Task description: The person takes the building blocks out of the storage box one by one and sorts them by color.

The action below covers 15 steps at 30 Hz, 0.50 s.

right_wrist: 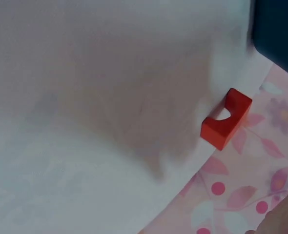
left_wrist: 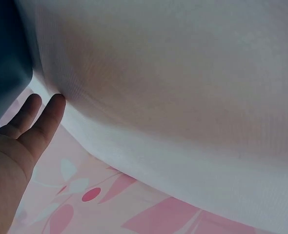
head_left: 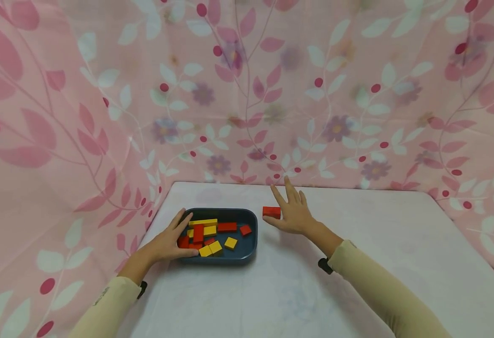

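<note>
My left hand lies against the left end of a dark blue tray, fingers spread over its rim and thumb along the near side. Red and yellow blocks lie inside, among them a yellow block and a small red block. To the right of the tray, a red arch block with a half-round cutout sits on the table. My right hand hovers beside this block with its fingers spread, holding nothing. In the left wrist view, two straight fingers show close to the tray's corner.
A white cloth covers the table. Pink floral fabric hangs behind the table's far edge and along both sides.
</note>
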Each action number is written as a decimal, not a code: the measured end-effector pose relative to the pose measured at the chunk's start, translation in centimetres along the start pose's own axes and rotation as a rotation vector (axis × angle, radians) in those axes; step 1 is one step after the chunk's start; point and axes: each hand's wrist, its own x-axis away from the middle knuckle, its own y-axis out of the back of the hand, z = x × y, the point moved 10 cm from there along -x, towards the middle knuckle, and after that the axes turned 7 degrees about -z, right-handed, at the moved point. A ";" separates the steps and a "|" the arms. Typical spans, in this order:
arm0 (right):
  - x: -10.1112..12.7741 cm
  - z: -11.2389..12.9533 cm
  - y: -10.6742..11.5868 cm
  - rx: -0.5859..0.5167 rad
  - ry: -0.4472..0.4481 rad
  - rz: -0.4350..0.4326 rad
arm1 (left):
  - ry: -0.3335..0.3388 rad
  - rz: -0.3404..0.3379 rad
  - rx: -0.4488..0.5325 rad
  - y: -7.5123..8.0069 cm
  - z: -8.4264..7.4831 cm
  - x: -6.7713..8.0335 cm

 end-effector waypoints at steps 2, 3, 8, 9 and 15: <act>0.0 0.7 -0.2 -0.005 0.014 0.002 | -0.003 -0.003 0.000 0.0 0.0 0.0; 0.0 1.1 -0.2 -0.008 0.024 0.006 | -0.004 -0.004 0.000 0.0 0.0 0.0; 0.2 3.6 -0.6 -0.034 0.085 0.052 | 0.004 -0.003 0.003 -0.2 0.2 0.1; 0.2 4.1 -0.6 -0.035 0.097 0.058 | 0.006 -0.003 0.005 -0.2 0.2 0.1; 0.0 5.8 -0.6 -0.009 0.146 0.059 | 0.011 -0.002 0.012 -0.2 0.2 -0.1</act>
